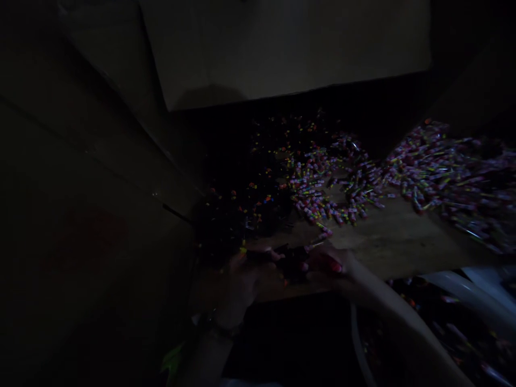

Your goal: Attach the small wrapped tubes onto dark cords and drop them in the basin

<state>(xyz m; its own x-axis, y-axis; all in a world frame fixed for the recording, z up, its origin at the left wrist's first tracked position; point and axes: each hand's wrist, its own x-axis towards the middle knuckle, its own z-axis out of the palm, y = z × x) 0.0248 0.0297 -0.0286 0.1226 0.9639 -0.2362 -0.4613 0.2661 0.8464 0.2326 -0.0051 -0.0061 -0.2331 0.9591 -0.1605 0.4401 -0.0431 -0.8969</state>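
Observation:
The picture is very dark. Near the front edge of a wooden board (387, 236), my left hand (248, 279) is low over the surface, its fingers blurred beside small dark and pinkish pieces. To its right, my right hand (332, 263) is close by, with something red (334, 266) at its fingers. Dark pieces lie between the two hands. What either hand grips cannot be made out. Many small pink and white pieces with yellow-green bits (318, 183) are spread behind the hands.
A larger heap of similar pieces (443, 166) spreads at the right. Pale panels, perhaps cardboard (282, 48), stand at the back and left. Small coloured bits (258, 201) lie on a dark area. A container with a pale rim (357, 344) sits below the board, with more pieces lower right.

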